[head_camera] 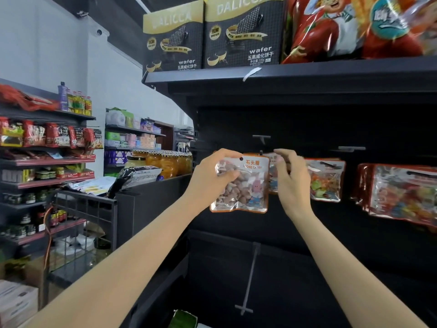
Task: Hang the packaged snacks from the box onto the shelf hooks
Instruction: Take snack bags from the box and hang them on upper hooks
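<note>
The left hand (212,176) grasps a stone-candy pouch (243,185) just before the shelf hook (261,152), the right hand (292,176) pinching the packs hung there; next, seemingly, its punched hole must meet the hook's tip.

White wall (47,39); black shelving (307,74); stocked shop shelves (47,159) left.

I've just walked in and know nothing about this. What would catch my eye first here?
Probably the two bare arms reaching into the dark shelf: the left hand grips a clear stone candy packet at centre, while the right hand reaches to packets by the hook. Above, black wafer boxes and a glossy red bag fill the top shelf.
</note>
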